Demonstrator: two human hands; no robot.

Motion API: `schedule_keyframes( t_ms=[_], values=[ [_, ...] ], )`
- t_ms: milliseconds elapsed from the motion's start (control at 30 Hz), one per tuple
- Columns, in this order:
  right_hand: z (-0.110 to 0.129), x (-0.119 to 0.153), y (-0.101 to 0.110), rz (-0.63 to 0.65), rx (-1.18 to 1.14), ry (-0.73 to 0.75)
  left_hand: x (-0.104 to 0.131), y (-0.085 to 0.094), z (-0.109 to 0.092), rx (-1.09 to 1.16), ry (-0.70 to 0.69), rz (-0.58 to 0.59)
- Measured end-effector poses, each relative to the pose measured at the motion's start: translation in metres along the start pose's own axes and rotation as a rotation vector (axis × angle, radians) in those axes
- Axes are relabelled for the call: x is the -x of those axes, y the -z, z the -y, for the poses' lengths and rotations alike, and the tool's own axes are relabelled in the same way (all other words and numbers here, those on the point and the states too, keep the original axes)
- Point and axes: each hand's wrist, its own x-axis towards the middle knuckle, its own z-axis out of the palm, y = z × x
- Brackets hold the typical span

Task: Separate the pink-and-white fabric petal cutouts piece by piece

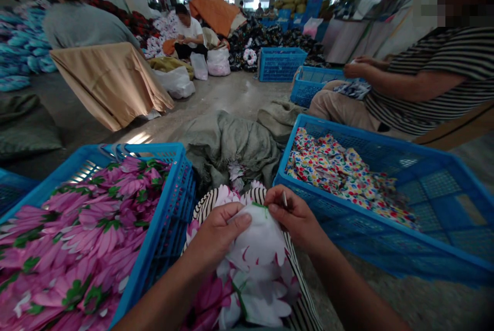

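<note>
A white fabric flower (pixel 259 238) with pink petal tips is held up over my lap, a green strip along its top edge. My left hand (pixel 226 228) pinches the flower from the left, thumb flat on the cloth. At the green edge, my right hand (pixel 295 218) is closed, with a thin metal piece (pixel 284 199) poking up between its fingers. What kind of tool the metal piece is, I cannot tell. More white and pink fabric petals (pixel 210 295) lie beneath on black-and-white striped cloth (pixel 297 274) over my lap.
To the left, a blue crate (pixel 179 166) holds pink fabric flowers with green centres. A blue crate (pixel 443 176) on the right contains colourful printed fabric pieces. Grey-green sacks (pixel 231 140) lie ahead. A person in stripes (pixel 432 73) sits at right; others sit farther off.
</note>
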Motion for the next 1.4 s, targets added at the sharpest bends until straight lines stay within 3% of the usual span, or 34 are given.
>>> schedule_keyframes(
  t_ms=[100,267,467,567,700,967,1100,1167,1300,1400],
  values=[
    [-0.003,0.001,0.0,-0.055,-0.045,-0.002,0.002,0.002,-0.005,0.027,-0.054,-0.012],
    [-0.008,0.002,-0.006,-0.037,0.014,0.035,0.005,-0.005,-0.006,0.165,-0.13,-0.084],
    [-0.002,0.005,-0.011,-0.167,0.492,0.276,0.006,-0.015,-0.008,0.205,-0.129,-0.277],
    [0.006,0.011,-0.011,-0.139,0.737,0.383,0.007,-0.018,-0.009,0.164,-0.162,-0.349],
    [0.013,0.014,-0.014,-0.077,0.898,0.411,0.008,-0.023,-0.009,0.099,-0.173,-0.315],
    [0.008,0.004,-0.012,-0.057,0.64,0.335,0.011,-0.023,-0.007,0.078,-0.197,-0.198],
    [0.008,0.005,-0.003,-0.176,0.58,0.258,0.011,-0.017,-0.004,0.13,-0.137,-0.249],
    [0.01,0.011,0.0,-0.164,0.616,0.268,0.009,-0.015,-0.003,0.149,-0.128,-0.281],
    [0.015,0.023,-0.003,-0.006,0.814,0.267,0.006,-0.014,-0.003,0.166,-0.145,-0.313],
    [0.013,0.024,-0.006,-0.009,0.911,0.285,0.008,-0.018,-0.004,0.16,-0.145,-0.29]
  ],
)
